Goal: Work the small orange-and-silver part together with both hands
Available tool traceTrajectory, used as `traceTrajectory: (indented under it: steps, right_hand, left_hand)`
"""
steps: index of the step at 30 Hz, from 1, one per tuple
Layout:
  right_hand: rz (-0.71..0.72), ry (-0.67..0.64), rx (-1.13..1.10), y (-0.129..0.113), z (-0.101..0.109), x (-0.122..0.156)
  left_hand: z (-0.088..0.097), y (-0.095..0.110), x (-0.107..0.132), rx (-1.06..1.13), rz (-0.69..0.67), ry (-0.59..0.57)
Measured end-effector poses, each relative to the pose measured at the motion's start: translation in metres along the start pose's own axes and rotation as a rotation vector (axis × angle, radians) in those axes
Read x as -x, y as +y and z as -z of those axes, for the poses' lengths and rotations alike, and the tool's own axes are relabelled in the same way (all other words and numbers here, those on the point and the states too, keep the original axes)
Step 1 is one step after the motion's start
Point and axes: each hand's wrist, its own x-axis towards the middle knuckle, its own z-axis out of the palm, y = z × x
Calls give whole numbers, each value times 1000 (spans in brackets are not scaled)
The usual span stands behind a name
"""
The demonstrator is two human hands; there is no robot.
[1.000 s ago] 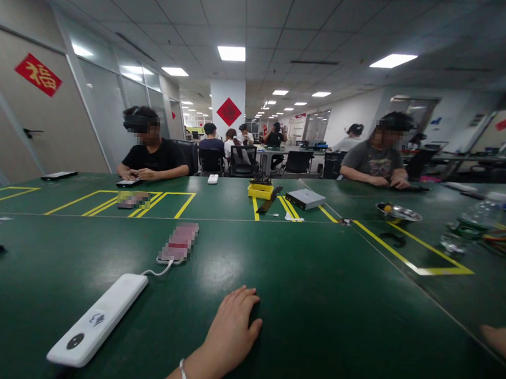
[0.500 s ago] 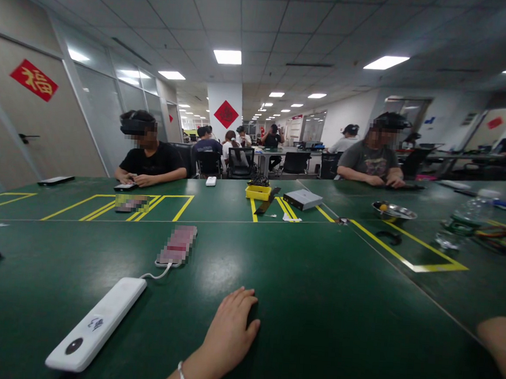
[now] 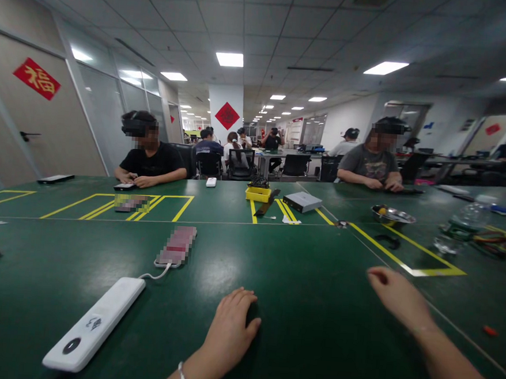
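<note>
Yellow tray [image 3: 257, 196] of black cables [image 3: 258, 182], metal bowl [image 3: 401, 220] with something yellow [image 3: 382, 210] inside; left hand [image 3: 234, 322] flat, thumb wide; right hand [image 3: 401, 299] curled, whether gripping I can't tell

Left hand [image 3: 233, 321]: I see it palm-down on the tabletop [image 3: 307, 343]
Right hand [image 3: 399, 298]: loosely curled
White device [image 3: 101, 317]: cabled to phone [image 3: 177, 246]

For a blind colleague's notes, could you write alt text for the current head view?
The person's left hand lies palm-down on a green table; the right hand, loosely curled, is farther right. To the left, a cable joins a long white device to a phone.
</note>
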Motion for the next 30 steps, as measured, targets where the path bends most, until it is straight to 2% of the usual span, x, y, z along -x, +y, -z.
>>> traceTrajectory:
  steps: [3, 6, 8, 10, 13, 15, 18, 20, 22, 24, 26, 28, 30]
  right_hand:
    - [154, -318, -363, -89, -41, 40]
    - [221, -498, -645, -148, -76, 87]
    - [208, -576, -802, -165, -88, 108]
    - [212, -636, -899, -171, -90, 117]
    - [309, -681, -817, -163, -79, 108]
    - [391, -585, -581, -147, -67, 89]
    - [407, -205, -103, -95, -49, 45]
    - [260, 32, 158, -41, -38, 15]
    - [19, 196, 292, 22, -26, -8]
    - [-257, 261, 272, 83, -14, -23]
    - [-492, 230, 196, 133, -3, -30]
    - [-674, 115, 139, 166, 3, -31]
    - [-750, 38, 171, 184, 3, -29]
  left_hand:
    - [-1, 4, 0, 87, 17, 21]
    - [-1, 8, 1, 200, 35, 11]
    - [0, 11, 3, 256, 41, 22]
    - [1, 12, 3, 286, 43, 44]
    - [3, 12, 2, 337, 66, 71]
    - [3, 10, -1, 433, 100, 85]
    - [2, 1, -6, 668, 167, 89]
    - [2, -5, -10, 758, 225, 104]
    - [3, -11, -13, 792, 264, 135]
    - [5, -14, -15, 827, 301, 147]
    - [5, -15, -15, 863, 317, 151]
    - [5, -14, -15, 884, 319, 156]
    - [6, -14, -14, 885, 317, 159]
